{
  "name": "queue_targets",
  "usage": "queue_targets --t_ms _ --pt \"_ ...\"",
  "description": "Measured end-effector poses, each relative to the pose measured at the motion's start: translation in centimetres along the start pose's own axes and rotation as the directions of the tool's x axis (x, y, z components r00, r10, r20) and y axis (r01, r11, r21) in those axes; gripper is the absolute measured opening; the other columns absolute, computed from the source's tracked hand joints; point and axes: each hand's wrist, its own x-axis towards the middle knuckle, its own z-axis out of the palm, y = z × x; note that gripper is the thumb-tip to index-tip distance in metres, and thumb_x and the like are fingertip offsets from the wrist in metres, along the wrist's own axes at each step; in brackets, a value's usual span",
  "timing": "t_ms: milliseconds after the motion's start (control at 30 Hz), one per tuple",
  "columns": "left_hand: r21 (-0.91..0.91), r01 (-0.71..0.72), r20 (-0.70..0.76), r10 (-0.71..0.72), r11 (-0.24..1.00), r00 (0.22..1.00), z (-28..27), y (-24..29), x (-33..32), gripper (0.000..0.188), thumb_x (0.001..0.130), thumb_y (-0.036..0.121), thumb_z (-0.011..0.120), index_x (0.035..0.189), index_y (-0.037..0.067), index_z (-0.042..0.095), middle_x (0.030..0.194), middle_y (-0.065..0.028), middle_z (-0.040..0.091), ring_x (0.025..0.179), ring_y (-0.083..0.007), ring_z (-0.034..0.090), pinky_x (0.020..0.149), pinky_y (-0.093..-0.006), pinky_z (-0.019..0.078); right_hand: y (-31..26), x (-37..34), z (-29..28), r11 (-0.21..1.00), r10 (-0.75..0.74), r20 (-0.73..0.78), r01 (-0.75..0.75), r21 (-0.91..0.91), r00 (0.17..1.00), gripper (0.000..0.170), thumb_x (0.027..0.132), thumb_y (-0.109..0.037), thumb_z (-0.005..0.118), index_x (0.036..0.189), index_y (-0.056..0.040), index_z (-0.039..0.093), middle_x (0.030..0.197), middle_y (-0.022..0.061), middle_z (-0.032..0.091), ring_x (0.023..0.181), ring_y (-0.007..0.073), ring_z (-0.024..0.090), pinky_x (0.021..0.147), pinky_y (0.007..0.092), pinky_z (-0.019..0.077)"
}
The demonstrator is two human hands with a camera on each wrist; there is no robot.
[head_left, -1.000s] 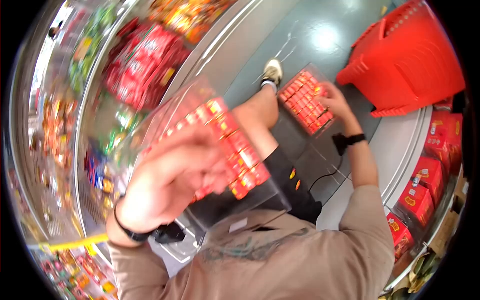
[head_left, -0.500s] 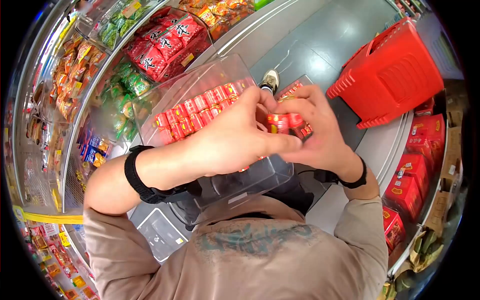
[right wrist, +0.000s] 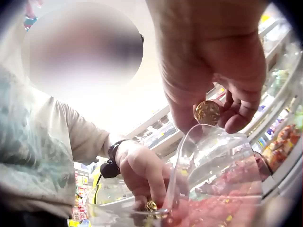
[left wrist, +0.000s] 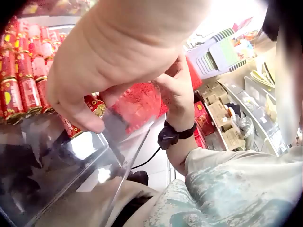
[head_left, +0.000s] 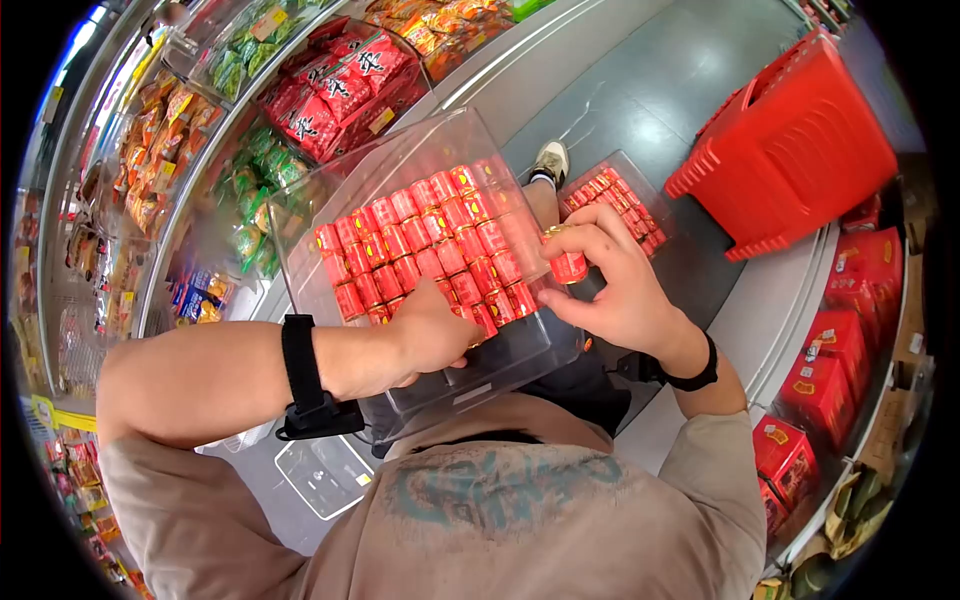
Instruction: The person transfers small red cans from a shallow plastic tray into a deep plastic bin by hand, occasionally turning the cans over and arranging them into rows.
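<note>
A clear plastic bin (head_left: 425,140) sits tilted across my lap, with rows of small red wrapped rolls (head_left: 405,235) with gold ends inside. At the near end of the rows, my left hand (head_left: 435,328) reaches in and pinches a red roll (left wrist: 70,127) between thumb and fingers. Its gold end shows under the fingers in the right wrist view. Beside the bin's right wall, my right hand (head_left: 628,305) holds another red roll (head_left: 569,267) with thumb and fingers. The gold end (right wrist: 207,112) of that roll faces the right wrist camera.
A smaller clear box (head_left: 632,172) of red rolls stands on the floor by my foot. Red stacked baskets (head_left: 790,150) are at the right, above a shelf with red boxes (head_left: 820,365). Shelves of bagged snacks (head_left: 345,85) line the left side.
The right hand came up from the floor box with rolls, and both hands met over the bin. Now they are apart: the left has moved down-left into the bin, the right keeps a roll.
</note>
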Motion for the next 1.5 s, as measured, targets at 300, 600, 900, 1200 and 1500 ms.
queue_targets --t_ms 300,600,900,1200,1500 --pt "0.090 -0.049 -0.088 0.057 0.995 0.994 2.1 -3.4 3.9 0.068 0.078 0.016 0.075 0.129 -0.010 0.039 0.117 -0.0234 0.061 0.109 -0.0327 0.062 0.088 -0.0381 0.0517 0.4 0.4 -0.1 0.993 -0.068 -0.025 0.071 0.095 0.997 0.031 0.074 -0.003 0.077 0.102 -0.0083 0.064 0.102 0.0072 0.052 0.095 0.0191 0.056 0.077 0.0299 0.0529" --pt "0.243 0.039 -0.088 -0.018 0.969 0.996 3.4 -2.2 2.5 0.054 0.074 0.017 0.075 0.118 -0.004 0.053 0.111 -0.0201 0.064 0.106 -0.0304 0.063 0.086 -0.0389 0.0516 1.8 -0.1 -0.5 0.980 -0.140 -0.057 0.147 0.138 0.989 0.033 0.073 -0.005 0.079 0.102 -0.0094 0.065 0.102 0.0073 0.056 0.100 0.0232 0.056 0.083 0.0337 0.0504" --pt "0.559 -0.191 0.436 -0.090 0.807 0.896 2.4 1.5 1.3 0.070 0.081 0.034 0.066 0.137 -0.002 0.046 0.124 -0.0220 0.061 0.115 -0.0310 0.058 0.096 -0.0371 0.0465 1.8 -0.9 -1.1 0.976 -0.115 -0.047 0.122 0.181 0.992 0.036 0.072 0.002 0.075 0.105 -0.0092 0.065 0.106 0.0090 0.054 0.097 0.0232 0.057 0.078 0.0317 0.0523" --pt "0.539 -0.130 0.408 -0.123 0.832 0.905 2.3 1.9 1.0 0.071 0.084 0.035 0.062 0.141 -0.003 0.043 0.127 -0.0220 0.059 0.118 -0.0293 0.057 0.098 -0.0363 0.0449 0.7 -1.1 -1.0 0.977 -0.143 -0.032 0.147 0.156 0.989 0.044 0.067 0.011 0.070 0.106 -0.0091 0.064 0.109 0.0115 0.050 0.090 0.0219 0.059 0.073 0.0305 0.0529" --pt "0.366 -0.198 0.461 0.008 0.909 0.888 0.0 3.0 -1.0 0.030 0.086 0.033 0.063 0.094 0.004 0.064 0.088 -0.0048 0.063 0.083 -0.0180 0.060 0.074 -0.0314 0.0484 -0.7 -2.0 -1.4 0.987 -0.129 0.008 0.128 0.101 0.992 0.049 0.070 0.011 0.064 0.113 -0.0119 0.067 0.109 0.0118 0.050 0.085 0.0217 0.060 0.073 0.0311 0.0548"
